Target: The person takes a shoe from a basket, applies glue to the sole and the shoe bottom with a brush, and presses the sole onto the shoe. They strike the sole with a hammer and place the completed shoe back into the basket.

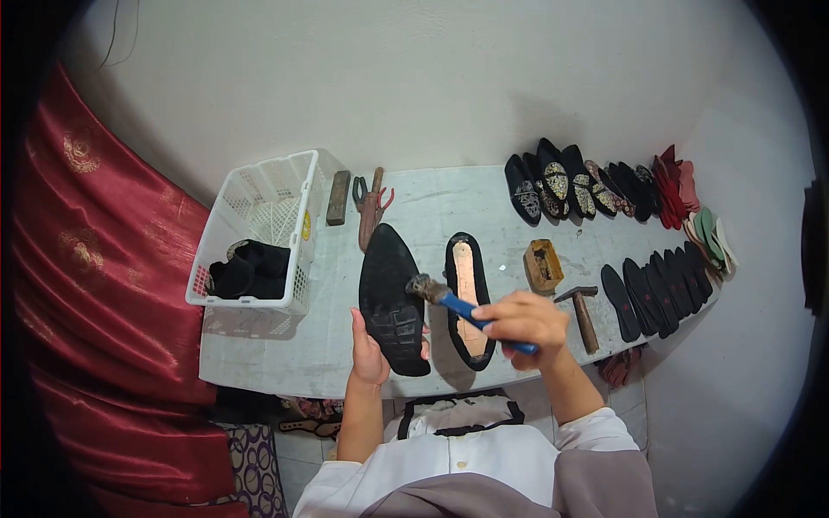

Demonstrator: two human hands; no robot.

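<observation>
My left hand [371,352] is closed around a black shoe sole [389,285], holding it upright by its lower part, with the grooved heel area facing me. In my right hand [525,330] is a brush [462,309] with a blue handle; its worn bristles meet the right side of the sole, though whether they touch cannot be made out. Just right of the sole, a black shoe upper [485,285] with a pale insole showing lies on the table. A small yellowish box [543,265] with dark contents stands beyond my right hand.
On the white table [294,358], a white basket [199,289] holds black pieces at left. Pliers [381,197] and a dark block [338,198] lie at the back. A hammer [586,321], black soles [620,302] and finished shoes [523,192] occupy the right.
</observation>
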